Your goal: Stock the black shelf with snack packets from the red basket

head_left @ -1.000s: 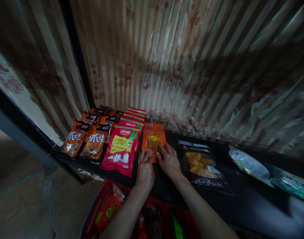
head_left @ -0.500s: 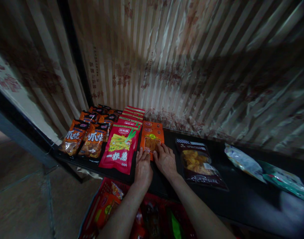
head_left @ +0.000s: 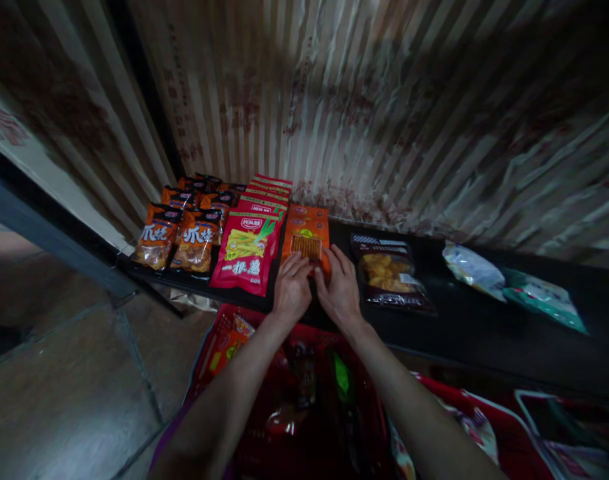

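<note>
An orange snack packet (head_left: 307,230) with a window showing brown sticks lies on the black shelf, overlapping another orange packet behind it. My left hand (head_left: 291,288) grips its lower left edge with curled fingers. At the lower right corner, my right hand (head_left: 340,287) has its fingers along the side and its thumb near the bottom edge. Beside the left hand is a pink snack bag (head_left: 245,253), the front one of an overlapping row. A dark brown bag of yellow chips (head_left: 392,273) lies to the right of my right hand.
Orange-and-black snack bags (head_left: 194,240) stand in rows at the shelf's left end. A white packet (head_left: 474,270) and a green packet (head_left: 544,299) lie farther right on the black shelf (head_left: 464,333). Below is a red basket (head_left: 264,427) of snacks. Striped sheeting (head_left: 384,120) hangs behind.
The view has tipped downward, bringing more of the basket into sight. My right hand's fingers have shifted from the packet's face to its right side; my left fingers rest over its lower edge.
</note>
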A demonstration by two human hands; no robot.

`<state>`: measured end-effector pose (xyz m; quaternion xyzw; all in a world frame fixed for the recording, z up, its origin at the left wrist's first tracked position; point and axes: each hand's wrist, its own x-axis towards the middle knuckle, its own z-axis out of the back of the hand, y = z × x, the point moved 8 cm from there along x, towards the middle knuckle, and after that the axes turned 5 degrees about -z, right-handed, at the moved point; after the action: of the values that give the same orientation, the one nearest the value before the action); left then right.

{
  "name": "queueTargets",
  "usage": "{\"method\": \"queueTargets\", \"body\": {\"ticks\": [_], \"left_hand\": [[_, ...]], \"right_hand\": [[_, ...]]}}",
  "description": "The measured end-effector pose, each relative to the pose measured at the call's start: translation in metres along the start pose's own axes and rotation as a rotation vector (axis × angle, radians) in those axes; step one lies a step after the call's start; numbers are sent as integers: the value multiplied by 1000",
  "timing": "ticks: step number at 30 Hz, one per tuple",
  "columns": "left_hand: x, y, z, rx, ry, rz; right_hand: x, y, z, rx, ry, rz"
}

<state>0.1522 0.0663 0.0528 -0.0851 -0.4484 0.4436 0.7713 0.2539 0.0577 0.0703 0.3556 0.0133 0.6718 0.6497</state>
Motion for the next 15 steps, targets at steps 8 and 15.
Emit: {"method": "queueTargets", "body": {"ticks": [8,15], "left_hand": [[-65,-52,23,-98,261,-220],[-198,-3,-23,-144,866,432]], "right_hand": [[-190,-8,-17,229,553,-218],[-289,-40,-55,212,1229,-225]]}}
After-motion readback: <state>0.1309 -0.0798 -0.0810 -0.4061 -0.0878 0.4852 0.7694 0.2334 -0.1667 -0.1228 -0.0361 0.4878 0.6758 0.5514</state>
